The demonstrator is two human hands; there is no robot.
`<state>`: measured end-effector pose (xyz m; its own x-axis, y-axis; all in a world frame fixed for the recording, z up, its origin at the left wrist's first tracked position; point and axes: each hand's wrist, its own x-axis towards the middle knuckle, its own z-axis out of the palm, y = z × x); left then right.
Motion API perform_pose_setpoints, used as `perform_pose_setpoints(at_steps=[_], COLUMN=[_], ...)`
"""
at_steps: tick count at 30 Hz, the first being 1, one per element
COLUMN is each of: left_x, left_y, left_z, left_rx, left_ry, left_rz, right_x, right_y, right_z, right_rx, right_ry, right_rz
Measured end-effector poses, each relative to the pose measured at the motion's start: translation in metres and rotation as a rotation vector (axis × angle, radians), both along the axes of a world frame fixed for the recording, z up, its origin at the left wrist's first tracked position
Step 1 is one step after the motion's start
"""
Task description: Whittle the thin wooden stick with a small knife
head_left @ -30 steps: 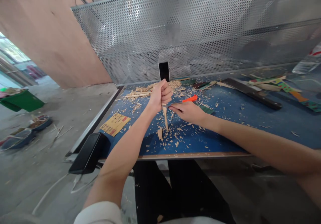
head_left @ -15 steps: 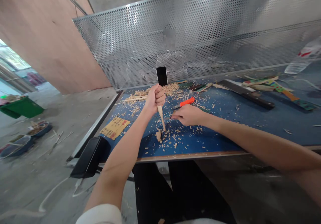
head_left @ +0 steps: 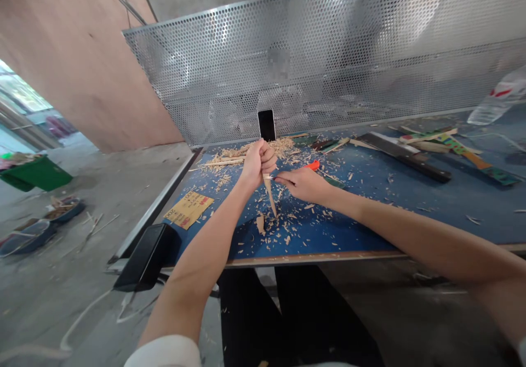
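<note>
My left hand (head_left: 258,164) is wrapped in a fist round the upper part of a pale whittled wooden stick (head_left: 270,196). The stick slants down, its narrowed end close to the blue tabletop. Close beside it on the right, my right hand (head_left: 304,185) is closed in a pinch, palm down. A small thin tool (head_left: 272,178) pokes from its fingertips and meets the stick just below my left fist; its kind is too small to tell. Behind the right hand lies an orange-handled knife (head_left: 314,165), partly covered by that hand. Wood shavings (head_left: 283,224) are scattered below.
Sandpaper (head_left: 189,209) lies at the left, near a black box (head_left: 146,257) at the table edge. A phone (head_left: 267,125) stands at the back before a perforated metal screen (head_left: 230,71). Rightward are a saw (head_left: 405,156), painted wood strips (head_left: 472,156) and a plastic bottle (head_left: 495,101).
The right hand has moved up and slightly left, bringing its thin tool higher along the stick. The left hand and the stick's lower end have shifted a little right.
</note>
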<state>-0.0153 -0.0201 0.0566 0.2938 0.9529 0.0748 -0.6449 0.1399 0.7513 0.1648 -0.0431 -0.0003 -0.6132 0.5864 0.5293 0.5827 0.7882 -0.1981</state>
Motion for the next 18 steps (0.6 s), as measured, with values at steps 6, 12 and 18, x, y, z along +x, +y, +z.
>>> perform_pose_setpoints(at_steps=[6,12,18], left_x=[-0.011,-0.013,-0.01], left_y=[0.007,0.007,0.006], left_z=[0.002,0.004,0.005], left_rx=[-0.057,-0.018,0.011], left_ry=[-0.02,-0.033,0.013], left_rz=[0.066,0.044,0.029], right_x=[0.012,0.01,-0.001], right_y=[-0.007,0.003,0.007], right_z=[0.004,0.002,-0.001], right_rx=[-0.047,0.07,0.101], right_ry=[-0.177,0.108,0.056], right_rz=[0.072,0.018,0.048])
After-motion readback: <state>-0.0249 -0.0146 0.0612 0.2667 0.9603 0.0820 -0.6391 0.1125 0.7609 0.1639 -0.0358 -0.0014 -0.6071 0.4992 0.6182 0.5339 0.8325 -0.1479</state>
